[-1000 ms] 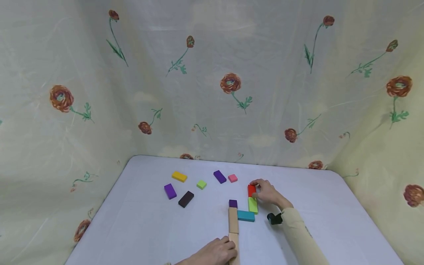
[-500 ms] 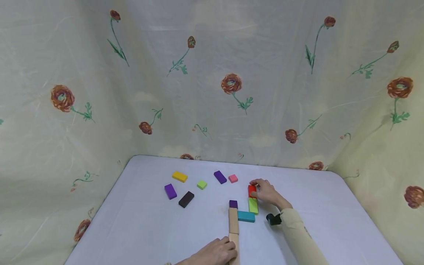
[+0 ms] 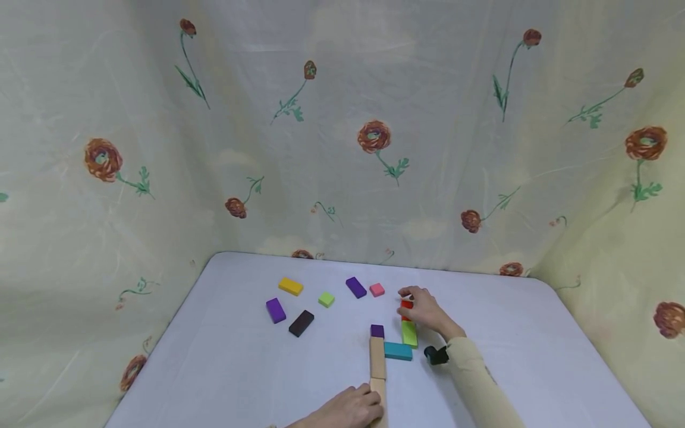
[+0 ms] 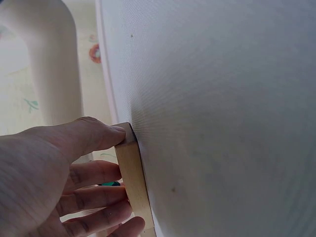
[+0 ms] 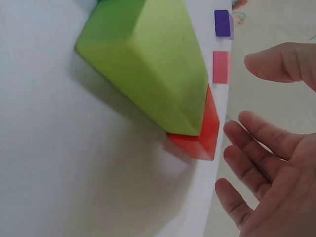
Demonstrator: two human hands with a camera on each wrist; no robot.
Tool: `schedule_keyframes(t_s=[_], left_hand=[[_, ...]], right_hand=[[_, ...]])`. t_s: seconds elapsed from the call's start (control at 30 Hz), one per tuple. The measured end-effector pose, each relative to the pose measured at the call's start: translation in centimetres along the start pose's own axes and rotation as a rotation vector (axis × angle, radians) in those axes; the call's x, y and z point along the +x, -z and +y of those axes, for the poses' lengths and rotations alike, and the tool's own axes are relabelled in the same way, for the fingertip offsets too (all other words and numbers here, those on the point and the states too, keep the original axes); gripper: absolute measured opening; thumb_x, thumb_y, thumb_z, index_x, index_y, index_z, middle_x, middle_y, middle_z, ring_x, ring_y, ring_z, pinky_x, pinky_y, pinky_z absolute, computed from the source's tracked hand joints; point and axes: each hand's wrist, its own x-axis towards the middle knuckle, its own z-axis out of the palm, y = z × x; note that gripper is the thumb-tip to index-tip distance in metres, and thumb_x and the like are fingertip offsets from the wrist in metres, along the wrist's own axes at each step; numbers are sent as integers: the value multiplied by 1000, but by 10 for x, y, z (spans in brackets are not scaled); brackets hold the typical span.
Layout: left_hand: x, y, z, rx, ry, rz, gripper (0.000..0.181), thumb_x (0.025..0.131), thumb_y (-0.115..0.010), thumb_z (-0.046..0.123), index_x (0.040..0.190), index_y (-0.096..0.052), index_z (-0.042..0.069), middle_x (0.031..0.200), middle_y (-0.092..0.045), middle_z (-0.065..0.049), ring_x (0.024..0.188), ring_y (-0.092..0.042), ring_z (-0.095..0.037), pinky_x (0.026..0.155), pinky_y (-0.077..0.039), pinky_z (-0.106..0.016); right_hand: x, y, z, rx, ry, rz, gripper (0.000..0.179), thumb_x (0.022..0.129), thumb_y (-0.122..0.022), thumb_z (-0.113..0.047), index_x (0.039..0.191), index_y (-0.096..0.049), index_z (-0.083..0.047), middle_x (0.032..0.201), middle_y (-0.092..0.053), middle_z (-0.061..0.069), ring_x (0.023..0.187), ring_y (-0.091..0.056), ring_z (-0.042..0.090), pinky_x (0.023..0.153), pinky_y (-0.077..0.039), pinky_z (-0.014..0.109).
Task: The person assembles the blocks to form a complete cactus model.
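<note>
My left hand grips the near plain wooden block, thumb on its end and fingers along its side in the left wrist view. A second wooden block continues the line, capped by a small dark purple block. From that line a teal block runs right to the lime green block. Beyond the green one lies a red block, end to end with it. Over the red block hovers my right hand, thumb and fingers spread and holding nothing in the right wrist view.
Loose on the white table lie a pink block, two purple blocks, a small green block, a yellow block and a dark brown block. A floral curtain hangs behind and beside the table.
My right hand has let go of the red block and lifted slightly, shifting a little left. The red block stays against the green one. My left hand stays on the wooden block.
</note>
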Motion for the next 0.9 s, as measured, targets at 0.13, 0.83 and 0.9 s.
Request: schedule_keyframes(t_s=[0.13,0.83,0.9], left_hand=[[-4,13,8,17,-1,-9,42,93,-56,51,117,-66,18,106,-62,9,89,-49,0,70,-41,-11],[-4,13,13,61,-8,82,38,91,-60,49,111,-69,17,101,-62,9,84,-45,1,65,-37,-8],[-4,14,13,49,-10,88,38,91,-61,48,111,-69,17,101,-62,9,83,-44,2,65,-37,-8]], right_hand=[[-7,1,-2,33,45,17,48,88,-66,-19,133,-52,-7,132,-53,13,123,-44,31,101,-42,52],[-45,-9,8,393,-119,118,55,89,-59,-9,141,-42,-9,144,-43,14,131,-36,33,107,-36,53],[-44,-10,12,416,-133,108,56,89,-59,-10,142,-41,-11,145,-41,13,132,-35,32,108,-35,54]])
